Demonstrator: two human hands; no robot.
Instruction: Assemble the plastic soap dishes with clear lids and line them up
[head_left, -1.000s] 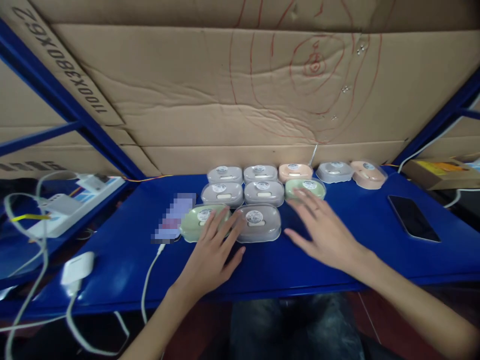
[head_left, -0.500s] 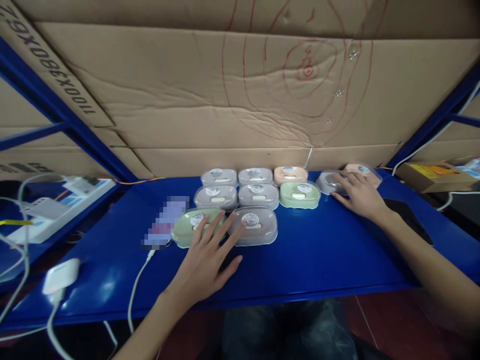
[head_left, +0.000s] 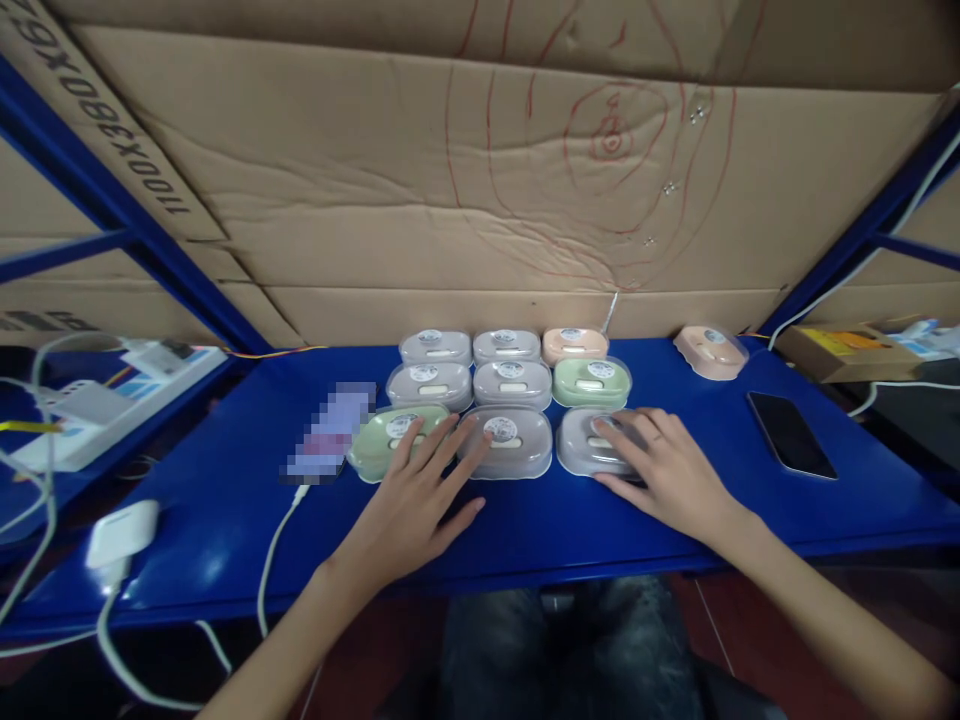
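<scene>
Lidded plastic soap boxes with round labels stand in three rows on the blue table. My left hand (head_left: 421,492) lies with fingers spread over the front row, fingertips on the green soap box (head_left: 373,447) and the middle grey soap box (head_left: 517,452). At the right end of that row, my right hand (head_left: 671,470) has its fingers over the lid of another grey soap box (head_left: 580,448) and its thumb by the near edge, gripping it. Behind are several grey boxes, a light green soap box (head_left: 604,384) and a peach soap box (head_left: 574,348).
A separate peach soap box (head_left: 712,354) sits at the back right. A black phone (head_left: 792,436) lies right of my hand; a charging phone (head_left: 330,435) with a blurred screen lies left. Further left are a white earbud case (head_left: 124,533) and a power strip (head_left: 112,405). Cardboard (head_left: 337,170) stands behind.
My right hand has brought the grey soap box from the back right to the right end of the front row. The black phone is now uncovered. My left hand stays nearly still.
</scene>
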